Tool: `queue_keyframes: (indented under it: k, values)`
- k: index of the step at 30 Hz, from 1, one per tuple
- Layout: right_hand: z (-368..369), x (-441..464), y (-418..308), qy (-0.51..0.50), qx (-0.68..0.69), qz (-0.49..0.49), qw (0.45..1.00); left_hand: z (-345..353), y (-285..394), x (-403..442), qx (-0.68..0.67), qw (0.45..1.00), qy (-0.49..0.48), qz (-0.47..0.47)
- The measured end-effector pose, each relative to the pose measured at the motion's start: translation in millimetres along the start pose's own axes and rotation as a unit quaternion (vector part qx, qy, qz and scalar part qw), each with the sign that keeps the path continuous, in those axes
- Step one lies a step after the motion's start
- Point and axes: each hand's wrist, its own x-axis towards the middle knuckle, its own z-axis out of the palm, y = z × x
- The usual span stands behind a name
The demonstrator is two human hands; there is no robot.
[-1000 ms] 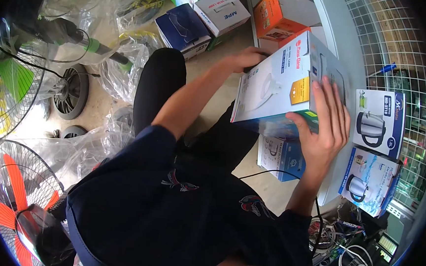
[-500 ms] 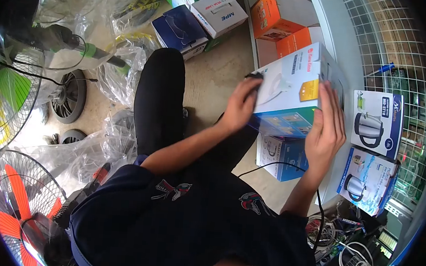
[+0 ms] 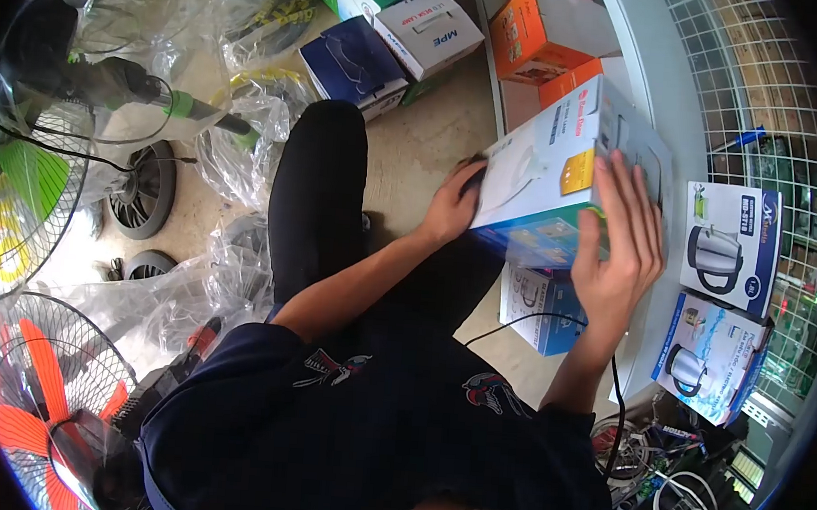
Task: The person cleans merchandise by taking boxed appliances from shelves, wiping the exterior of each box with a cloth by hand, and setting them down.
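A white cardboard box (image 3: 529,154) with a red logo, a yellow label and a blue-green lower face stands tilted before me. A pale lamp-like shape is printed on it. My left hand (image 3: 453,201) is at the box's left edge, its fingers curled round a small dark thing (image 3: 474,176) that I cannot make out. On the right, my right hand (image 3: 623,237) lies against the box with fingers stretched out and thumb apart. Below the box sits a blue and white kettle box (image 3: 545,307), partly covered by it.
Two kettle boxes (image 3: 730,241) (image 3: 709,357) stand right of the grey shelf edge (image 3: 656,310), near a wire mesh. Orange boxes (image 3: 542,32) and lamp boxes (image 3: 429,34) are at the back. Fans (image 3: 48,400) and plastic wrapping (image 3: 245,149) crowd the left. A black cable (image 3: 615,393) hangs by my right arm.
My left hand has slid down and left along the box, with the dark thing. The right hand's thumb has moved away from the box's front. The view has shifted slightly.
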Motion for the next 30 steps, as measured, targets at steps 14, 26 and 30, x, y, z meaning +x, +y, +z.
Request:
queue_keyframes:
  k: [14,26,30]
  values:
    - [-5.1,40.8,26.9,-0.012,-0.028,0.003,1.0,-42.6,118.2,11.4,-0.042,0.997,-0.018,0.056]
    - [-20.4,79.5,93.4,-0.231,0.191,-0.101,0.949,-46.4,102.2,65.3,0.036,0.985,-0.076,0.148]
    - [-16.4,76.7,113.1,-0.305,0.175,-0.166,0.921,-45.9,89.0,93.1,-0.03,0.992,-0.109,0.055]
